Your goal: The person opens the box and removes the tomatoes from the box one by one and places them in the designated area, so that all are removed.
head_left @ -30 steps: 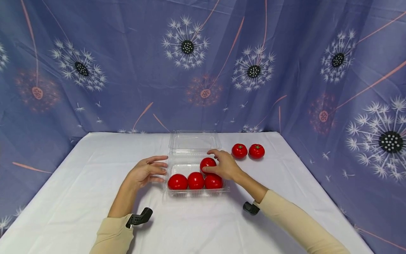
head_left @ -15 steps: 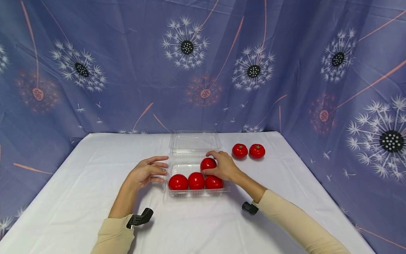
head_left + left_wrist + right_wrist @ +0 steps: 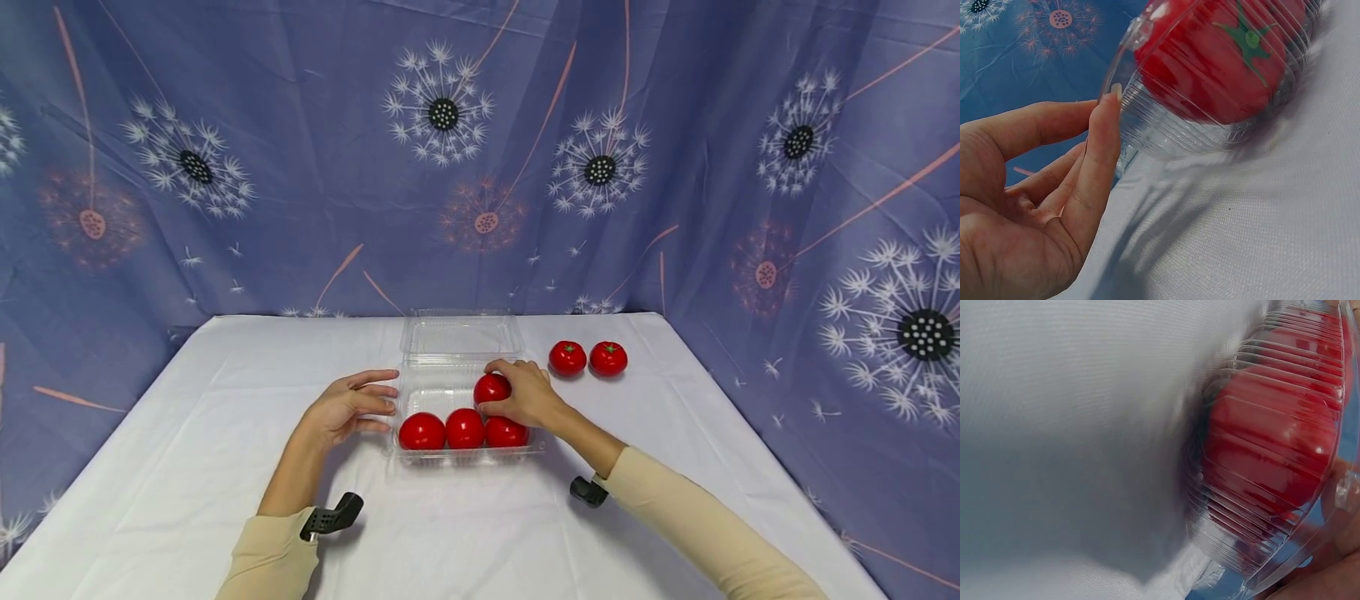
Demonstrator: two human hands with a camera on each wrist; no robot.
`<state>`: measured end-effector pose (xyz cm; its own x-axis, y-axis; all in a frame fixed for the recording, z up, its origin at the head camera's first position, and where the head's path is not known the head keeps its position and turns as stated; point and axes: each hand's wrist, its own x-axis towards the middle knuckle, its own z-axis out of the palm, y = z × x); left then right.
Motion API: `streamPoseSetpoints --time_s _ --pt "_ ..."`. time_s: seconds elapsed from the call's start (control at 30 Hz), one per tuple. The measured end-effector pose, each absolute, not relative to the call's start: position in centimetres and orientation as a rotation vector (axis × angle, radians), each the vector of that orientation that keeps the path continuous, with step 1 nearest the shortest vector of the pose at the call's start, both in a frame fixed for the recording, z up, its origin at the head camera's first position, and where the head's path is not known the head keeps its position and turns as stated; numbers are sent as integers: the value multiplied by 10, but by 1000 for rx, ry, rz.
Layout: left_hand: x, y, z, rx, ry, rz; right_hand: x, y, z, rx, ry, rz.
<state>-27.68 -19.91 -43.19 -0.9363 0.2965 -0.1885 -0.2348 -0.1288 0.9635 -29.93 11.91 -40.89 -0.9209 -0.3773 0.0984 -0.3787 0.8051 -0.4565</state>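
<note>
Head: held tomato (image 3: 491,388) is in the back right corner of the clear container (image 3: 435,398), just behind the front-right tomato (image 3: 507,432); can't tell if it touches the container floor. Right grip (image 3: 525,393) has it by the sides, thumb against fingers. Left grip (image 3: 347,407) is unclenched, fingers extended to the container's left side, grasping nothing. Container sits toward the far edge of the surface (image 3: 247,392), near mid-width, lid (image 3: 461,337) folded back to that edge. Front-left tomato (image 3: 422,432) and front-middle tomato (image 3: 465,428) line its near wall; left loose tomato (image 3: 567,358) and right loose tomato (image 3: 608,359) are near the surface's far right corner. Handling, my read: glossy skin, so likely slick; probably light and fairly stiff, weight unconfirmed. Best hold is across the widest girth, modest squeeze. Left wrist: fingertips are at the container rim; wall looks thin and ribbed, so expect it light, flexy, easy to dent or slide. Brace it at a rim corner, not mid-wall. Green calyx (image 3: 1251,41) shows through the wall; poor place to hold. Right wrist: ribbed wall with red fruit behind it; right grip is blurred and cropped, so its hold can't be read there.
</note>
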Motion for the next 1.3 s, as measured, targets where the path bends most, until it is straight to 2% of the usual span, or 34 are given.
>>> streamPoseSetpoints --time_s 1.3 --pt "-275 -198 -432 64 1792 2128 -299 114 -418 557 -2900 755"
